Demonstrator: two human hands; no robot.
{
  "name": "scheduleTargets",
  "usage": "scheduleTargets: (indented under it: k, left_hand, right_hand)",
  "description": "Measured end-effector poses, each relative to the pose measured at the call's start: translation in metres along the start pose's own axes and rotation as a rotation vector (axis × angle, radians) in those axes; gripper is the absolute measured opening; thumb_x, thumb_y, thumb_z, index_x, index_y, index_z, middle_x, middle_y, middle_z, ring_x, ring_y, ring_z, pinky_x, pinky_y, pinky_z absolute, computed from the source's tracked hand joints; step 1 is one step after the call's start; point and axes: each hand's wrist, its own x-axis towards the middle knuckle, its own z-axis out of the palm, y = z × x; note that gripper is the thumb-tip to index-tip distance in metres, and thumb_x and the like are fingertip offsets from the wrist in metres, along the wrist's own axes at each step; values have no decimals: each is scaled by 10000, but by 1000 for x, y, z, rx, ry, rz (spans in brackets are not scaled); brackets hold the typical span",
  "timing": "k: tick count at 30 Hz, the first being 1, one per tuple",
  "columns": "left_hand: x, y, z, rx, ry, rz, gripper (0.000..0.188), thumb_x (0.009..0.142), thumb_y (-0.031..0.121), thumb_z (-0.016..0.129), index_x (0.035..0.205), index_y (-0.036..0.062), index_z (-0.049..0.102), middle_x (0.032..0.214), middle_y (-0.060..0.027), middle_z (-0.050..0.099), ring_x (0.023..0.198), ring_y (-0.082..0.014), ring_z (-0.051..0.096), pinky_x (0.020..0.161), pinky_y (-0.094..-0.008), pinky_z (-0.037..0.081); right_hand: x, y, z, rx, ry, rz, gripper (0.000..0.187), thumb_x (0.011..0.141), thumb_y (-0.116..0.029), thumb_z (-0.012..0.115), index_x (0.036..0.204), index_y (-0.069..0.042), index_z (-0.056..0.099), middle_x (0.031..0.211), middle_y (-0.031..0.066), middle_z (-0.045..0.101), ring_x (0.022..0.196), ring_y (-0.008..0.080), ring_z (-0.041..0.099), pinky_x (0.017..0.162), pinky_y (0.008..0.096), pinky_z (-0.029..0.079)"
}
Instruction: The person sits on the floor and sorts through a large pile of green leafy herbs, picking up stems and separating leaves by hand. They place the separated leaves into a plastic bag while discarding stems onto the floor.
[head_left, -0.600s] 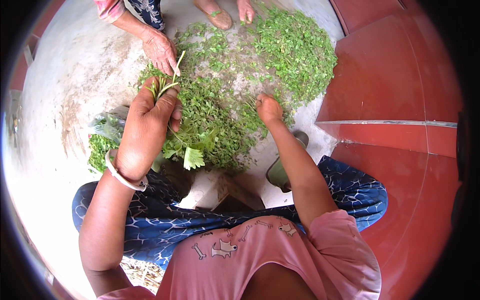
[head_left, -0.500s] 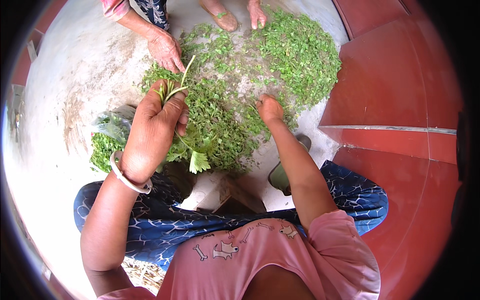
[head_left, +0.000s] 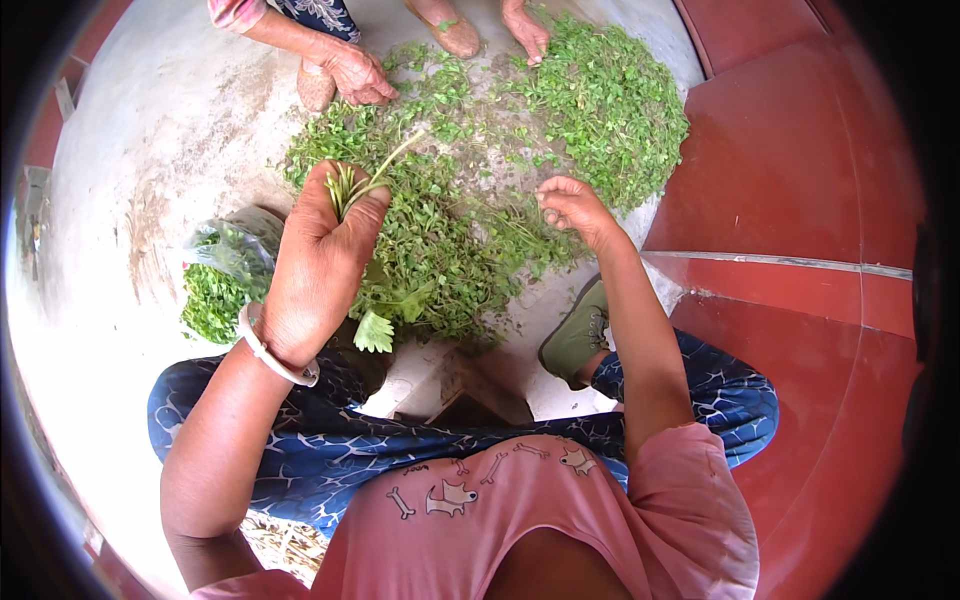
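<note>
Over the leafy pile (head_left: pixel 445 265) on the floor (head_left: pixel 110 190), gripping stems (head_left: pixel 346 189) tight in the left hand (head_left: pixel 330 250), probably to keep them together; with right hand (head_left: pixel 576 207) loosely bent, can't tell if holding anything.

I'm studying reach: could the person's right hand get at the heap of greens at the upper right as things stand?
Probably yes: the right hand is close to the near side of the heap of greens, with nothing visible between; the co-worker's hand is at the far-left edge.
</note>
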Motion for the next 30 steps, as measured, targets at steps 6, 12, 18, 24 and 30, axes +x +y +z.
scheduleTargets:
  k: [6,12,18,24,30]
  left_hand:
    - [10,-1,11,115,-35,-71,154,898,153,571,802,38,532,621,54,446,557,-37,361,492,-219,319]
    - [20,-15,20,87,-144,-201,242,940,242,500,922,26,607,654,-5,542,591,-80,469,560,-226,368]
    - [26,-37,18,242,-246,-129,272,943,208,489,1058,-16,589,956,-51,633,836,-91,548,751,-259,433]
    - [22,-42,21,145,-335,-199,226,940,181,492,1021,-9,584,798,-38,604,705,-87,539,687,-256,439]
    - [16,-49,12,701,-313,6,210,885,131,537,1028,-21,559,717,-143,606,638,-183,571,601,-325,443]
  right_hand:
    - [-34,-41,-1,452,-76,-139,37,838,-124,584,873,-116,579,742,0,594,567,62,497,493,189,392]
    - [-61,-64,42,726,-322,-200,57,845,-118,590,890,-99,560,760,19,605,574,66,500,495,186,389]
    - [-84,-79,85,732,-433,-211,69,856,-128,587,906,-93,556,775,29,613,566,66,505,508,196,396]
    - [-86,-78,104,625,-325,-218,70,855,-167,601,889,-118,564,763,-15,597,581,58,502,515,197,384]
    - [-90,-72,127,634,-329,-185,103,862,-172,603,938,-109,575,752,-43,543,581,50,462,501,194,349]
